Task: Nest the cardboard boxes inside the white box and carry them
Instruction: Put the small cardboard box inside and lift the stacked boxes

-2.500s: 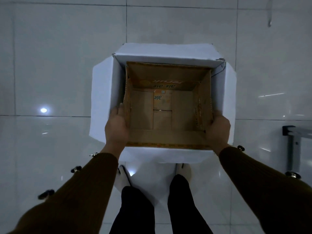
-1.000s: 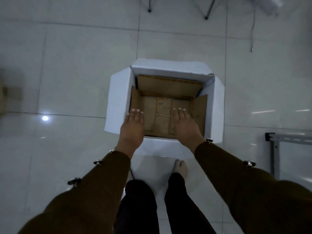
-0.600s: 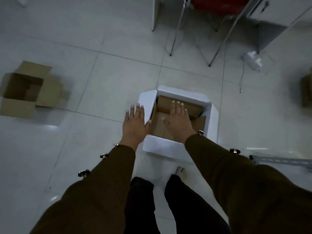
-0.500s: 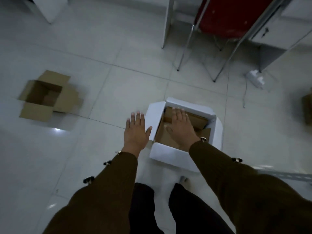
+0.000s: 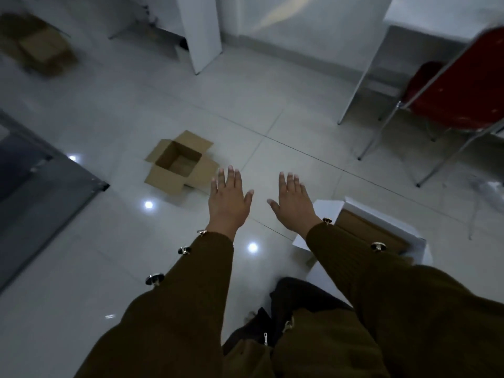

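- No brand, label or writing can be read on any box from here.
- Your left hand (image 5: 227, 204) and right hand (image 5: 293, 207) are stretched out palm-down above the glossy pale tiled floor (image 5: 114, 241), fingers (image 5: 230, 175) spread wide and holding nothing.
- The small open brown corrugated cardboard box (image 5: 178, 165) sits on the floor just beyond your left hand, flaps splayed outward, its inside bare.
- The white box (image 5: 387, 222) with smooth matte walls stands on the floor under your right forearm, a plain brown cardboard box (image 5: 362, 233) nested inside it.
- A second brown cardboard box (image 5: 41, 46), blurred, lies well apart towards the far left corner of the floor.
- A red chair on thin metal legs (image 5: 458, 94) stands at the far right.
- Your ribbed brown sleeves (image 5: 191, 296) carry small metal studs.
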